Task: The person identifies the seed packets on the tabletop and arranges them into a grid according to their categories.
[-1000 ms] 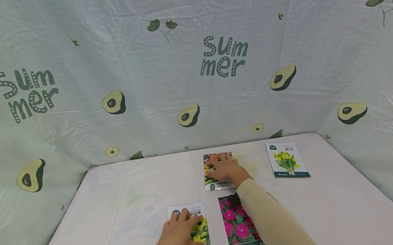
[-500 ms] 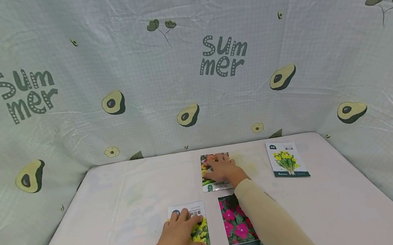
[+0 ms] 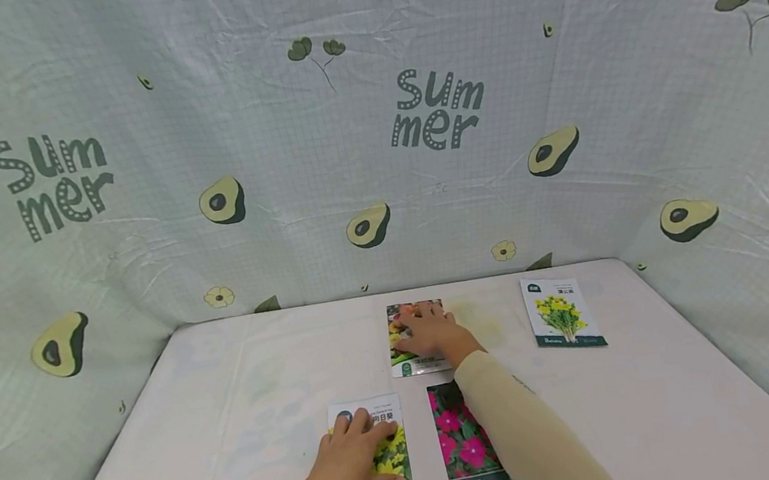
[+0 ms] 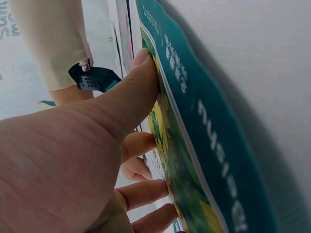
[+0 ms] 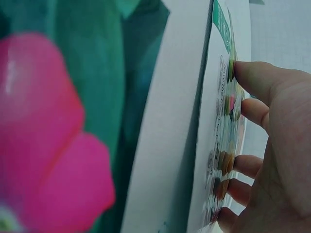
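Note:
My left hand [image 3: 350, 466] rests with fingers and thumb spread on a seed packet with yellow flowers [image 3: 392, 460], flat near the front of the table. In the left wrist view, the thumb and fingertips touch the face of this yellow-flower packet [image 4: 194, 155]. Farther back, my right hand [image 3: 435, 335] lies spread on a multicoloured seed packet [image 3: 413, 367]. The right wrist view has its fingertips pressing on the multicoloured packet [image 5: 214, 116]. Beneath my right forearm is a seed packet with pink flowers [image 3: 469, 449], its right side partly hidden by the sleeve.
A seed packet showing a bunch of yellow flowers [image 3: 563, 313] lies at the back right of the white table [image 3: 229, 393]. Behind and along the sides hangs a pale cloth [image 3: 267, 141] printed with avocados. A black strap [image 4: 95, 79] is on my right wrist.
My right hand has slid the multicoloured packet slightly to the left along the back of the table. The left hand and the other packets have stayed in place.

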Motion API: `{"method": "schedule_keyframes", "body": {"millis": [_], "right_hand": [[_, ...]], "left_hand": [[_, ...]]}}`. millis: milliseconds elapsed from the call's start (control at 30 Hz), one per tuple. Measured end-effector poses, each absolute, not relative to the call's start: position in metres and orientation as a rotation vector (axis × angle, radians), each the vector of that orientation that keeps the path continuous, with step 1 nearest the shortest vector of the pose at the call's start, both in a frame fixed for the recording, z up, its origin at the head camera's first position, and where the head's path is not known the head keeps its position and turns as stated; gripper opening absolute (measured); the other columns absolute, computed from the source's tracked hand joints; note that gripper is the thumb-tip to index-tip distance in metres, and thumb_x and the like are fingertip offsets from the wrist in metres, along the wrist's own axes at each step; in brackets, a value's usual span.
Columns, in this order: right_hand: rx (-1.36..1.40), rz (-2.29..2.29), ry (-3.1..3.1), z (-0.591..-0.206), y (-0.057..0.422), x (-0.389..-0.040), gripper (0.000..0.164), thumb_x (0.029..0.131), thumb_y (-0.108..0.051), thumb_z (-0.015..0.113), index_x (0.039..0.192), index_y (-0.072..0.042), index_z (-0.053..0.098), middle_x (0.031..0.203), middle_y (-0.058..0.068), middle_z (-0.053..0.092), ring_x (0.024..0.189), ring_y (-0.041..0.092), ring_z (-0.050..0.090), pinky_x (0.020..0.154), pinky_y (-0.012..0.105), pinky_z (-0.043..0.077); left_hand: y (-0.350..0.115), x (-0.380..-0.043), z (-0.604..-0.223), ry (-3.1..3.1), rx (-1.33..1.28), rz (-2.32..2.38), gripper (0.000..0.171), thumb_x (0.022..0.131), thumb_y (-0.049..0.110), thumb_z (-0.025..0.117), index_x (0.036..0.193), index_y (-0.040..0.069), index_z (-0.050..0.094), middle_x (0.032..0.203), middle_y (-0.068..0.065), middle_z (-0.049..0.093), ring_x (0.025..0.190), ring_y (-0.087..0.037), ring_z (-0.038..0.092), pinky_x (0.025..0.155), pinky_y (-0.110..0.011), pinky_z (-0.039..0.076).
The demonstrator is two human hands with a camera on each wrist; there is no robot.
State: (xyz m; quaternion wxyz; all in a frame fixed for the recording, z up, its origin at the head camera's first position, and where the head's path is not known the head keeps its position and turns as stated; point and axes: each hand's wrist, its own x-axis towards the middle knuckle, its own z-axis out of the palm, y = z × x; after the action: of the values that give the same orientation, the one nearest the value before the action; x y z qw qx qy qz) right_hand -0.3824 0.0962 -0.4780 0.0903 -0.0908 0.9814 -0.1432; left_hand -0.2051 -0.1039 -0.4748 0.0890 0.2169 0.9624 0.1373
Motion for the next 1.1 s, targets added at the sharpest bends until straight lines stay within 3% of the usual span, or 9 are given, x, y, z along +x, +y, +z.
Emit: {"method": "schedule_keyframes", "body": {"millis": [433,1100], "right_hand": [[-0.28,-0.424,2.893,-0.476,0.091,-0.382,0.069,0.1,-0.061,0.054,0.16,-0.032,0.036,0.169,0.014,0.02,0.159,0.041,0.009,0.124,0.059,0.016],[-0.311,-0.442,2.895,-0.477,0.08,-0.381,0.066,0.1,-0.058,0.055,0.158,-0.031,0.039,0.168,0.013,0.024,0.158,0.041,0.012,0.124,0.059,0.016]], "left_hand": [[-0.103,-0.206,-0.477,2.866,0.651,0.402,0.073,0.077,0.062,0.08,0.139,0.027,0.063,0.12,-0.004,0.053,0.101,-0.025,0.042,0.082,-0.05,0.043],[-0.104,-0.206,-0.475,2.876,0.656,0.394,0.072,0.078,0.061,0.081,0.139,0.027,0.063,0.117,-0.004,0.052,0.1,-0.025,0.042,0.08,-0.049,0.043]]}}
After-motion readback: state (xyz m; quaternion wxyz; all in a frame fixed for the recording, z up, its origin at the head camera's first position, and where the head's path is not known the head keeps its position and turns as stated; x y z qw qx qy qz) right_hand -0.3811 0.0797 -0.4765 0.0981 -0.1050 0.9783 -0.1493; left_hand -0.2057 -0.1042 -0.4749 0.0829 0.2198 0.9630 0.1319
